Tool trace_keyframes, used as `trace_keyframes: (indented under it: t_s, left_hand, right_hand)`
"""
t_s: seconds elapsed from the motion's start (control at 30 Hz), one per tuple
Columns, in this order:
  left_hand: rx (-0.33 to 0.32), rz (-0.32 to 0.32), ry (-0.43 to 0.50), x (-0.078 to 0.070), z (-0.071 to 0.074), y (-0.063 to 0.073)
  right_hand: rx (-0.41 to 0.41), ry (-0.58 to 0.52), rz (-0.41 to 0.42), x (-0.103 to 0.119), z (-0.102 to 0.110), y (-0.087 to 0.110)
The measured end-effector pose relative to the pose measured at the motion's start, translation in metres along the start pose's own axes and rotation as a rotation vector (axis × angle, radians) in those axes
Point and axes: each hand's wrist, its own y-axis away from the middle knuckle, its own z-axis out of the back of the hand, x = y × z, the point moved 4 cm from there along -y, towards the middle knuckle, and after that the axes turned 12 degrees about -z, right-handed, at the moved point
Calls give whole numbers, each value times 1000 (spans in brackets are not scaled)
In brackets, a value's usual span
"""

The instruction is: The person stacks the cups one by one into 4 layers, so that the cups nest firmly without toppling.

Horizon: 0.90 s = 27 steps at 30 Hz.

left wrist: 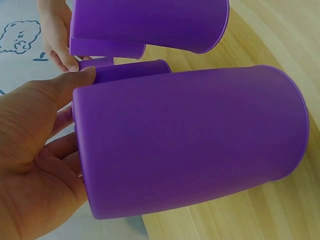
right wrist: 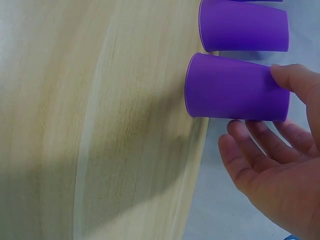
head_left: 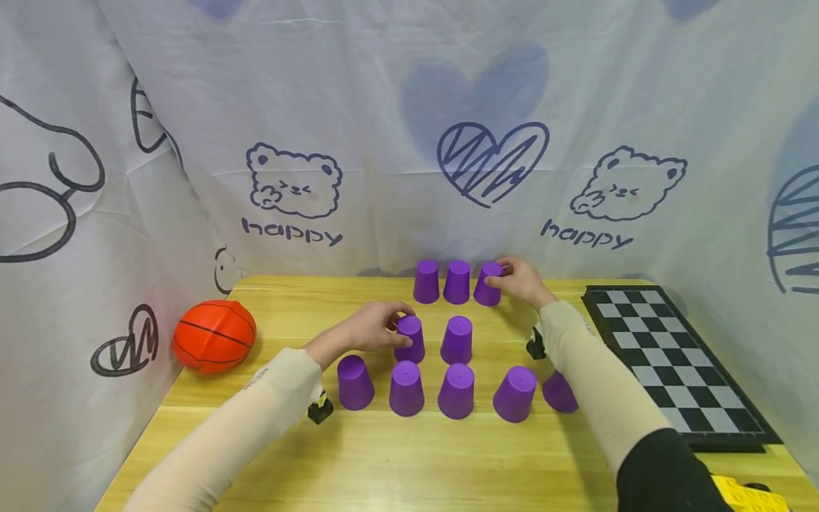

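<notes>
Upside-down purple cups stand on the table in three rows. In the head view my left hand (head_left: 374, 327) grips the left cup (head_left: 411, 340) of the middle pair, thumb on its near side. The left wrist view shows that hand (left wrist: 35, 145) partly behind a large near cup (left wrist: 190, 145), which hides some fingers; the thumb reaches a cup (left wrist: 132, 72) farther back. At the back row's right end my right hand (head_left: 523, 283) holds a slightly tilted cup (head_left: 488, 284). Seen from the right wrist, the thumb presses near this cup's (right wrist: 235, 87) base, fingers along its other side.
Two more back cups (head_left: 441, 282) stand beside the held one. Several cups (head_left: 456, 391) form the front row, the rightmost (head_left: 560, 392) partly behind my right forearm. A red ball (head_left: 214, 336) sits at left, a checkered board (head_left: 672, 355) at right, yellow blocks (head_left: 748, 494) near front right.
</notes>
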Motion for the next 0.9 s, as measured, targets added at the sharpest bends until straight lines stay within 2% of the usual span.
trace_keyframes:
  t_s: [0.37, 0.53, 0.73, 0.9]
  left_hand:
    - [3, 36, 15, 1, -1, -2]
    - [-8, 36, 18, 2, 1, -5]
    - [-41, 33, 43, 6, 10, -6]
    - [-74, 61, 42, 15, 23, -7]
  right_hand:
    - [40, 7, -20, 4, 7, 6]
    - [52, 34, -26, 6, 19, 12]
    - [36, 69, 56, 13, 45, 29]
    - [20, 105, 103, 16, 66, 53]
